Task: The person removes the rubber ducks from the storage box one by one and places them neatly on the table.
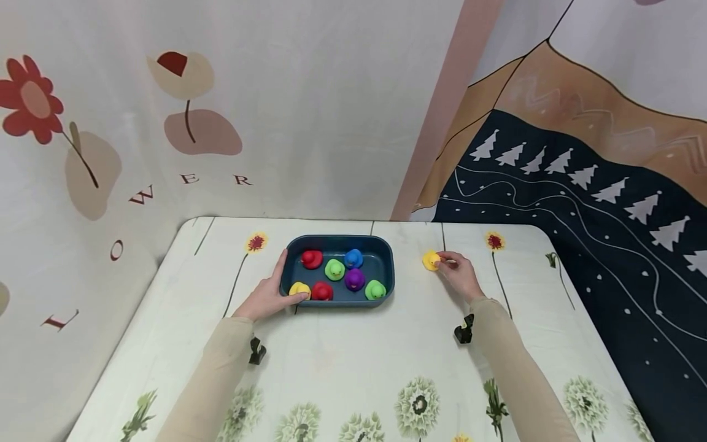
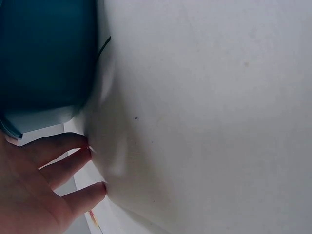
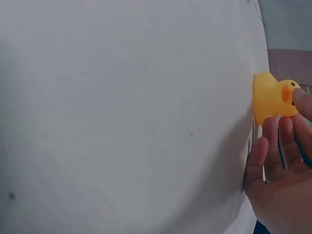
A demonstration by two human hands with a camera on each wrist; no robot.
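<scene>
My left hand holds the left end of a dark blue tray, its thumb over the near left corner. In the left wrist view, three of its fingers reach down to the tablecloth beside the tray. Inside sit several rubber ducks: red ones, green ones, a blue one, a purple one and a yellow one beside the left thumb. Right of the tray, my right hand pinches another yellow rubber duck by its head, its base at the tablecloth.
A white flower-printed cloth covers the table. Behind it hangs a pale printed curtain, with a dark fabric panel showing trees on the right. Black wrist devices are on both forearms.
</scene>
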